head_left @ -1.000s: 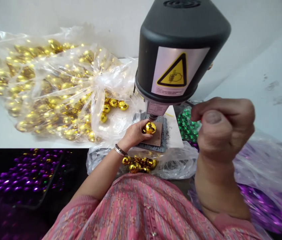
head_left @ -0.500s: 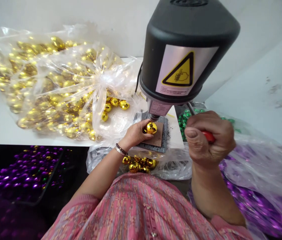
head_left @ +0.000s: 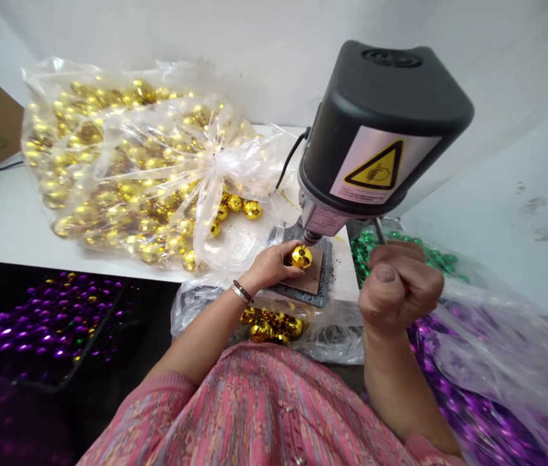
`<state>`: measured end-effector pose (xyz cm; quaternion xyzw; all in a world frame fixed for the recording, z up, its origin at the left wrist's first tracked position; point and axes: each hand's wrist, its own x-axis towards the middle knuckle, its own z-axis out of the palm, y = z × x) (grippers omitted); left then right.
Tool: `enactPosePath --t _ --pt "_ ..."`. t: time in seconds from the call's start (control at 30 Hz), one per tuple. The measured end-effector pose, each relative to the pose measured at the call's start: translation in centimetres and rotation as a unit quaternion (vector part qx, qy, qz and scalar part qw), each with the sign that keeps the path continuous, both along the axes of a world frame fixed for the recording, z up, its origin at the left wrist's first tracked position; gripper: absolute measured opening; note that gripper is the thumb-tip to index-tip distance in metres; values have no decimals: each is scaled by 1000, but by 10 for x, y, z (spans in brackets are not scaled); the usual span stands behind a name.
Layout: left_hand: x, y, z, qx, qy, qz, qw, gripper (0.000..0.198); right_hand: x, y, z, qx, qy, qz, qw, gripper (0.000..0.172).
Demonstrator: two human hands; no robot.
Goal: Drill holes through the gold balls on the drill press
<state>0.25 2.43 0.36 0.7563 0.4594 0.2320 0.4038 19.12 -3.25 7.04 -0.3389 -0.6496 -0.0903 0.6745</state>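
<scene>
Gold mirrored ball (head_left: 301, 257) held in the left hand (head_left: 269, 266), whose fingers (head_left: 286, 254) curl over it and grasp it against a brown pad (head_left: 315, 275) on the grey metal base (head_left: 325, 285) of a small bench drill. The spindle tip (head_left: 309, 237) sits at the ball's upper edge; contact cannot be told. The black motor housing (head_left: 376, 110), bearing a yellow warning label (head_left: 376, 167), stands above the ball and hides the tabletop behind it. The right hand (head_left: 400, 291) is clenched around a red-handled tool (head_left: 406, 287), its metal shaft (head_left: 379, 230) rising past the fingers, and is held just right of the drill base, apart from the ball.

Far left on the white tabletop (head_left: 6, 220) lies a large clear plastic bag of gold balls (head_left: 123, 168), with loose gold balls (head_left: 239, 206) at its right side. More gold balls (head_left: 269, 327) lie in plastic nearer the person. Green beads (head_left: 376, 252) lie right of the base, partly behind the right hand; purple beads (head_left: 478, 401) lie under clear plastic at near right, and others (head_left: 50, 317) lie in a dark tray at near left.
</scene>
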Motion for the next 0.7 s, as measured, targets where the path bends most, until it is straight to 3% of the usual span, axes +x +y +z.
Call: enactPosePath --t 0.2,0.4,0.5,0.6,0.7 --pt "0 -1 3 4 0 1 1000 52 -3 4 -6 17 20 11 1000 6" --pt "0 0 1 2 -18 10 1000 60 -2 6 -17 15 35 23 999 8" --pt "0 -1 3 7 -6 6 1000 53 -3 6 -22 12 36 23 999 11" --pt "0 -2 5 13 1 5 1000 51 -6 5 -14 10 55 11 998 19" --pt "0 -3 6 16 -1 4 1000 52 -10 6 13 0 88 -24 996 24"
